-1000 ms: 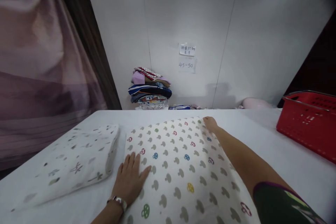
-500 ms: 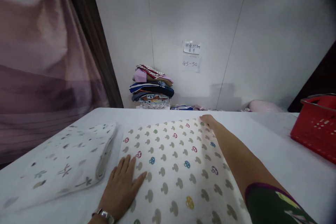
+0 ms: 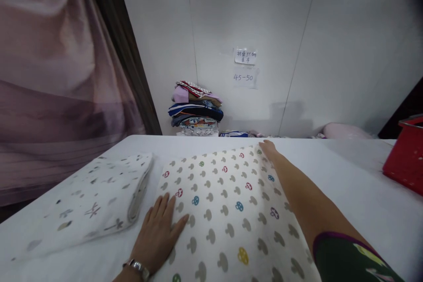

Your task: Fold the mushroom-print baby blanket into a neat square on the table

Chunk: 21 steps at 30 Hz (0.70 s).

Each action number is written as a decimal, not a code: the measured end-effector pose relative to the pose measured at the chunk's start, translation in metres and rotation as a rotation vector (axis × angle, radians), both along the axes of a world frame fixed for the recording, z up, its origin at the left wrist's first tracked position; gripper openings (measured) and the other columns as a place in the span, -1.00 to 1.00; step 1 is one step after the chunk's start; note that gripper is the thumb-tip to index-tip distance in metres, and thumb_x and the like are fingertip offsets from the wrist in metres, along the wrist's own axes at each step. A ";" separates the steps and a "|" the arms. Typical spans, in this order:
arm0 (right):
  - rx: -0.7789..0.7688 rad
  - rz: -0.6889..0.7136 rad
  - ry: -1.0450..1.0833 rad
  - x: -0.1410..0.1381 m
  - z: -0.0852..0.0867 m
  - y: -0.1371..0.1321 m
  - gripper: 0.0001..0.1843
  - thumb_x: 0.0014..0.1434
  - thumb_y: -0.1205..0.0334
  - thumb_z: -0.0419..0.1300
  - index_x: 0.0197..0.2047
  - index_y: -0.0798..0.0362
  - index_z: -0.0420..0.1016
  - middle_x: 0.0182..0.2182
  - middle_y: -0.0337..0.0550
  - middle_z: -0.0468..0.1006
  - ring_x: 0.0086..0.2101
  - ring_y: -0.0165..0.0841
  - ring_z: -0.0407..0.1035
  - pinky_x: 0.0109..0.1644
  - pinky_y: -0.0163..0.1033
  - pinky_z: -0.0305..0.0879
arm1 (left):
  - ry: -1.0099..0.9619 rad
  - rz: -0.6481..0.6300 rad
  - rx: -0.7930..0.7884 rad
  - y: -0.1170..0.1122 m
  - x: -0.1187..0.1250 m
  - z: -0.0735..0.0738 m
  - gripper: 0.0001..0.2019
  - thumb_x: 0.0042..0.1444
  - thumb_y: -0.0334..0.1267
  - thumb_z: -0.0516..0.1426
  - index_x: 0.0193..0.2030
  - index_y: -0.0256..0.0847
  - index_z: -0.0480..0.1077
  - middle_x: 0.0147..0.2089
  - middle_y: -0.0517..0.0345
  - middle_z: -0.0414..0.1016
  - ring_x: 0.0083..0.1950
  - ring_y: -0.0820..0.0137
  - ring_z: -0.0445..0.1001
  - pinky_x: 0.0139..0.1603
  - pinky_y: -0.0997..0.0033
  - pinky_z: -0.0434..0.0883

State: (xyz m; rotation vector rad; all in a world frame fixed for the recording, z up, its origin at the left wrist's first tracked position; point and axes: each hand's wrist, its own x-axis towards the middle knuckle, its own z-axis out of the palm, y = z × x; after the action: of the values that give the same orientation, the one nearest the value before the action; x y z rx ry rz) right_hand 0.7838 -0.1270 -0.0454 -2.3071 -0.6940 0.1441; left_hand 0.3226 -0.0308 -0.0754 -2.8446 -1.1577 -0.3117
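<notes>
A cream cloth (image 3: 218,220) printed with mushrooms, mostly grey-brown with a few coloured ones, lies spread on the white table in front of me. My left hand (image 3: 160,231) rests flat on its left edge, fingers stretched and thumb apart. A metal-banded watch or bracelet circles that wrist. Stretched far forward, my right hand (image 3: 268,147) closes on the cloth's far right corner; its fingertips are small and partly hidden. To the left of the cloth lies a thick folded white cloth (image 3: 109,198) with a plant and leaf print, apart from my left hand.
Against the wall behind the table rises a stack of folded fabrics (image 3: 196,108). A red basket (image 3: 405,158) stands at the right edge. A pinkish bundle (image 3: 345,131) lies at the back right. Pink curtain (image 3: 49,75) hangs at left, and paper notes (image 3: 245,66) are on the wall.
The whole view has shifted, so things sit slightly farther right and the basket is more cut off. Both hands keep about the same places on the mushroom-print cloth.
</notes>
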 end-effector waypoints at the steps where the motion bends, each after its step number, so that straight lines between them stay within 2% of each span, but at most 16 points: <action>1: -0.022 -0.037 -0.007 -0.005 0.003 0.002 -0.51 0.17 0.11 -0.04 0.08 0.22 0.28 -0.01 0.21 0.34 -0.01 -0.07 0.25 0.00 0.02 0.16 | -0.002 0.002 -0.001 0.000 0.000 0.000 -0.27 0.06 0.17 -0.14 0.26 -0.31 0.06 0.32 -0.07 0.00 0.33 0.15 -0.07 0.22 0.07 0.08; 3: -0.065 -0.064 -0.079 -0.021 0.006 0.007 -0.51 0.16 0.12 -0.01 0.10 0.22 0.26 0.06 0.23 0.26 0.10 -0.04 0.10 0.12 0.06 -0.01 | -0.005 0.002 -0.001 0.000 0.001 0.000 -0.27 0.06 0.18 -0.13 0.25 -0.31 0.07 0.31 -0.07 0.01 0.33 0.15 -0.07 0.22 0.07 0.08; 4: -0.089 -0.019 -0.147 -0.033 0.007 0.012 -0.50 0.17 0.11 -0.02 0.12 0.20 0.23 0.10 0.21 0.22 0.14 -0.06 0.02 0.16 0.06 -0.11 | -0.005 -0.001 0.000 0.000 0.001 0.000 -0.27 0.06 0.17 -0.14 0.25 -0.32 0.08 0.31 -0.07 0.01 0.33 0.15 -0.07 0.22 0.07 0.08; 5: -0.117 0.067 -0.231 -0.046 0.005 0.016 -0.49 0.19 0.09 -0.05 0.14 0.16 0.20 0.15 0.16 0.17 0.17 -0.10 -0.06 0.20 0.04 -0.21 | -0.004 -0.003 0.001 0.000 0.001 0.000 -0.27 0.06 0.17 -0.14 0.25 -0.32 0.08 0.31 -0.08 0.01 0.33 0.15 -0.07 0.22 0.07 0.08; 7: -0.202 0.343 -0.381 -0.071 -0.001 0.027 -0.44 0.22 0.00 -0.11 0.20 0.10 0.12 0.23 0.03 0.04 0.22 -0.18 -0.19 0.24 -0.02 -0.36 | -0.011 -0.003 0.002 0.001 0.000 -0.002 -0.27 0.06 0.17 -0.14 0.24 -0.33 0.08 0.31 -0.08 0.01 0.33 0.15 -0.07 0.22 0.07 0.08; 9: -0.318 0.547 -0.387 -0.089 -0.009 0.037 -0.34 0.21 -0.13 -0.18 0.26 0.06 0.01 0.27 -0.07 -0.08 0.24 -0.21 -0.29 0.24 -0.03 -0.45 | -0.029 -0.011 0.006 0.002 0.000 -0.003 -0.28 0.06 0.16 -0.13 0.25 -0.31 0.08 0.31 -0.08 0.02 0.32 0.15 -0.06 0.22 0.07 0.08; 10: -0.377 0.584 -0.354 -0.095 -0.012 0.042 -0.30 0.19 -0.18 -0.21 0.28 0.05 -0.04 0.29 -0.10 -0.13 0.24 -0.20 -0.32 0.24 -0.02 -0.46 | -0.037 -0.017 0.007 0.002 0.000 -0.004 -0.28 0.06 0.16 -0.12 0.25 -0.29 0.07 0.31 -0.07 0.02 0.32 0.15 -0.06 0.22 0.06 0.08; 13: -0.489 0.562 -0.263 -0.097 -0.015 0.051 -0.22 0.16 -0.26 -0.28 0.30 0.05 -0.12 0.30 -0.10 -0.20 0.25 -0.16 -0.36 0.23 0.04 -0.42 | -0.028 -0.018 -0.009 0.002 -0.001 -0.004 -0.28 0.05 0.16 -0.12 0.26 -0.28 0.05 0.32 -0.06 0.00 0.33 0.15 -0.09 0.23 0.08 0.06; 17: -0.474 0.557 -0.298 -0.086 -0.010 0.046 -0.25 0.17 -0.24 -0.34 0.30 0.01 -0.10 0.30 -0.13 -0.22 0.25 -0.18 -0.39 0.23 0.00 -0.41 | 0.006 0.012 -0.036 0.001 0.000 -0.001 -0.26 0.05 0.18 -0.13 0.25 -0.32 0.08 0.32 -0.08 -0.01 0.33 0.14 -0.09 0.24 0.08 0.04; 21: -0.472 0.342 -0.371 -0.067 -0.014 0.026 -0.22 0.18 -0.23 -0.36 0.30 0.12 -0.13 0.30 -0.02 -0.24 0.25 -0.16 -0.42 0.23 0.04 -0.45 | -0.013 -0.002 -0.034 0.002 0.000 -0.002 -0.28 0.06 0.17 -0.13 0.25 -0.29 0.08 0.31 -0.08 0.01 0.33 0.14 -0.08 0.23 0.06 0.05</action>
State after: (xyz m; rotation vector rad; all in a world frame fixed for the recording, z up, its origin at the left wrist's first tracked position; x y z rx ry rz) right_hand 0.7165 -0.1011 -0.0594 -2.6714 -1.3672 0.0362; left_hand 0.3228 -0.0289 -0.0776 -2.8773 -1.1730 -0.3143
